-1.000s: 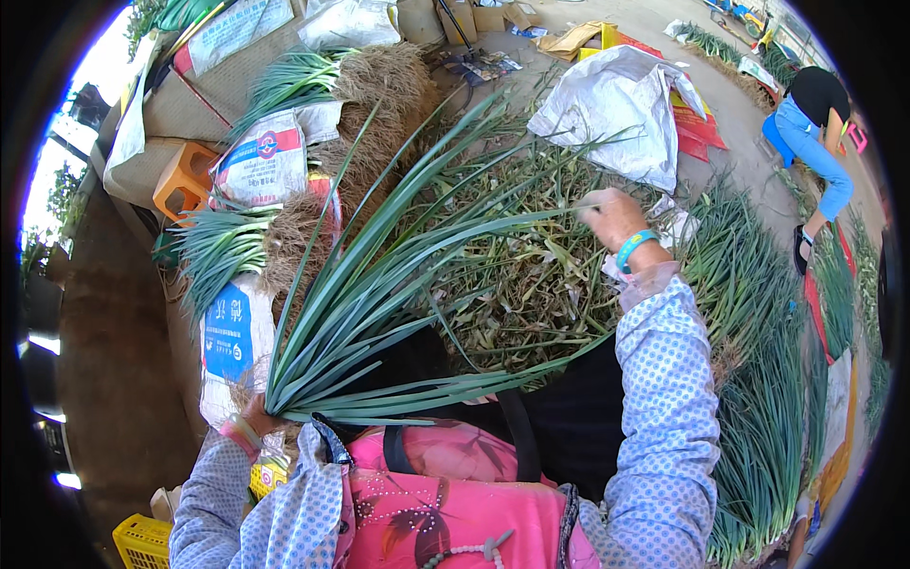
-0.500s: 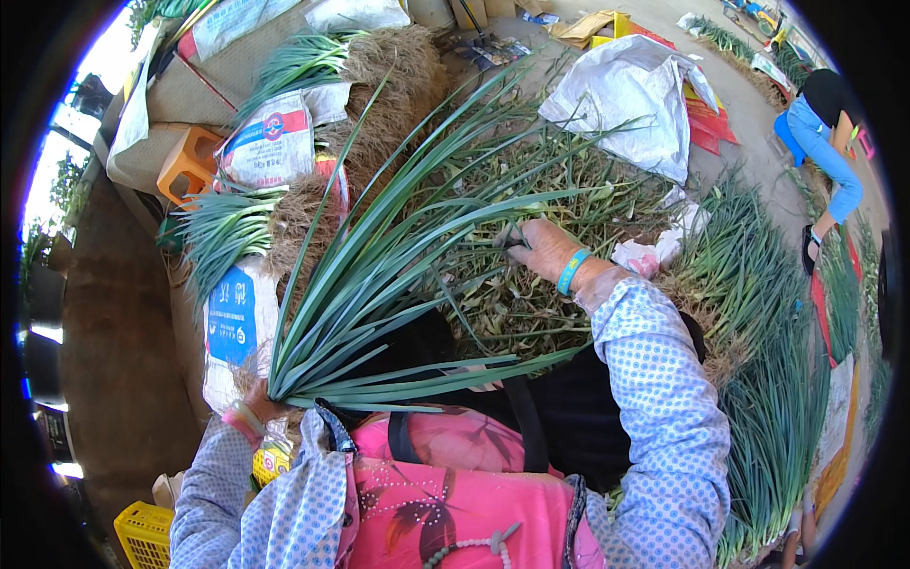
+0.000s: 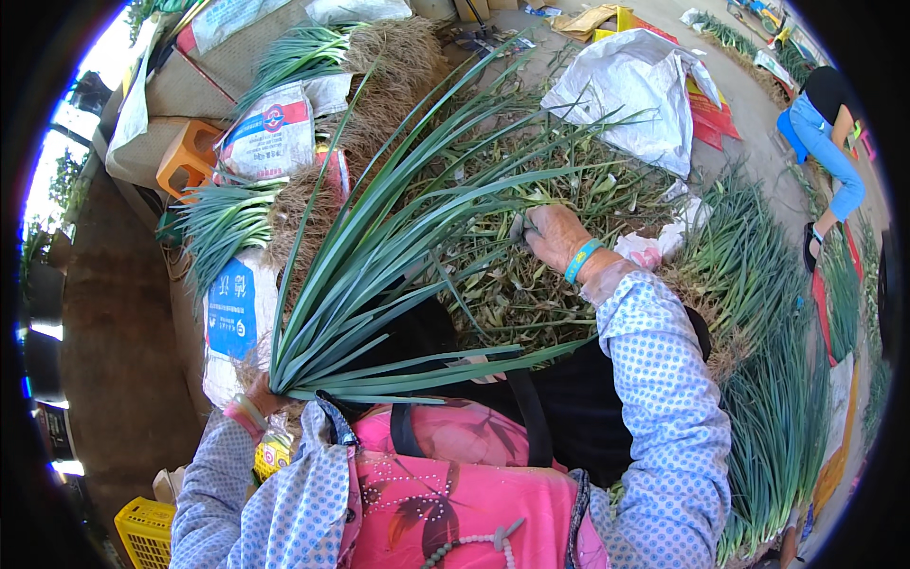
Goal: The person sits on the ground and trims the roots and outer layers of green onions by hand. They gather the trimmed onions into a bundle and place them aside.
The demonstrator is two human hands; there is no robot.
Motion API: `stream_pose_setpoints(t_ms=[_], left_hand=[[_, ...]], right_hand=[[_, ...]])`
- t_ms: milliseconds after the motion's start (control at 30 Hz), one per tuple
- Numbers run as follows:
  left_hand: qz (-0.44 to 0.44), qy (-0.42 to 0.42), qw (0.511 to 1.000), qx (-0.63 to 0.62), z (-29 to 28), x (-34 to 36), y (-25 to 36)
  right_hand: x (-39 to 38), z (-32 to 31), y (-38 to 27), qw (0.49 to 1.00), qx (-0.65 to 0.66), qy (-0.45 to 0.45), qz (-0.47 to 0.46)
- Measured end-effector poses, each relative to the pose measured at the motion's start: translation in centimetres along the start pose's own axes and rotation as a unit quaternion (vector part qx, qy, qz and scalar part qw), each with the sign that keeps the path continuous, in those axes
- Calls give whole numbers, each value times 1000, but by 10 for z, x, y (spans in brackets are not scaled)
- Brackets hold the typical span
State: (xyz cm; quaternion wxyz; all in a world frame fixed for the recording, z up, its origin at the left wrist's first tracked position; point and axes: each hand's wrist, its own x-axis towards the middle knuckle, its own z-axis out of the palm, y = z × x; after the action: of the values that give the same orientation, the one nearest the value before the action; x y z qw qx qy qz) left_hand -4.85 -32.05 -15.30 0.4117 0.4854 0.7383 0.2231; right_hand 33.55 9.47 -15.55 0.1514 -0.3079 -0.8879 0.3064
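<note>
A large bunch of green onions (image 3: 370,275) fans out across the middle, its long leaves reaching up and to the right. My left hand (image 3: 264,395) is closed around the bunch's lower end, at the lower left; the stems' ends are hidden. My right hand (image 3: 555,237), with a turquoise wristband, hovers beside the leaf tips over a heap of withered leaves (image 3: 531,294). Its fingers are curled together, and what lies between them is hidden. Several green onions with green tops and brown roots (image 3: 398,71) are stacked at the upper left.
More green onions (image 3: 768,398) lie in a long row on the right. A white sack (image 3: 626,95) rests beyond the heap. Printed sacks (image 3: 270,133) and an orange crate (image 3: 187,159) stand left; a yellow crate (image 3: 144,533) is lower left. Another person (image 3: 829,142) sits far right.
My right hand has shifted slightly up and to the right, its fingers still curled. The leaves have spread a little; my left hand keeps its grip in nearly the same place.
</note>
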Motion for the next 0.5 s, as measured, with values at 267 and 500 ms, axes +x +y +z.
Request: stream_pose_setpoints(t_ms=[267,500], left_hand=[[-19,-10,999,43,-1,1,9],[9,-2,1000,28,-1,0,12]], right_hand=[[0,-15,27,990,-35,131,-26],[-6,-22,3,984,0,-175,22]])
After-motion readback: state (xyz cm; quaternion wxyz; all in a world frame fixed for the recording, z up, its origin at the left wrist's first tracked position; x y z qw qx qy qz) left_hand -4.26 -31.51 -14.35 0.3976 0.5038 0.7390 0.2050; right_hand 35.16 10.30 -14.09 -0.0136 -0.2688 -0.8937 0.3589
